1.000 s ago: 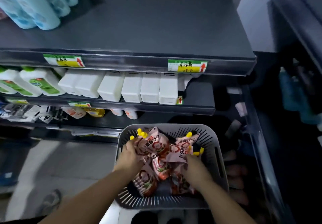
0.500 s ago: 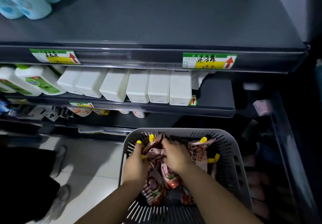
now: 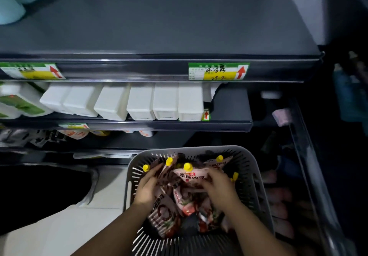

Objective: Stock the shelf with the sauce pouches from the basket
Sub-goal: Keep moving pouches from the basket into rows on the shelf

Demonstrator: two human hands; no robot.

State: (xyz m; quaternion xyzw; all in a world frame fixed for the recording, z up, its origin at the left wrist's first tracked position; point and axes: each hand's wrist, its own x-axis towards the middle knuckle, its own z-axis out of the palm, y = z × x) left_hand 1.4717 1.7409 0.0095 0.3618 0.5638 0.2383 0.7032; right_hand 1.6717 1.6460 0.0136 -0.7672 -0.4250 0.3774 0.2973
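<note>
Basket: a grey slotted basket [image 3: 199, 148] sits at 6 o'clock, low in front of the racking, with pale floor tiles [image 3: 65, 225] off to its 9 o'clock side.
Sauce pouches: the sauce pouches [image 3: 191, 177] are all in the basket – red and white, with yellow caps [image 3: 188, 167] poking up toward 12 o'clock. They lie bunched and overlapping, so I can't count them.
Left hand: the left hand [image 3: 147, 188] is down in the basket at the 9 o'clock side of the bunch, fingers curled round the edge of the pouches, tips up among the caps.
Right hand: the right hand [image 3: 219, 187] is at the 3 o'clock side, fingers bent over the uppermost pouch and gripping it; between them the two hands gather the bunch.
Top shelf: the dark top shelf [image 3: 159, 26] fills 12 o'clock, mostly bare, with pale blue bottles [image 3: 12, 0] at its 10 o'clock corner.
Price tag: a green and yellow price tag [image 3: 218, 71] with a red arrow hangs on that shelf's front rail at 1 o'clock.
Middle shelf: a row of white tubs [image 3: 165, 102] stands side by side, touching – just under the rail.
Dark patch: something black [image 3: 39, 192] at 8 o'clock; too dim to tell what.
</note>
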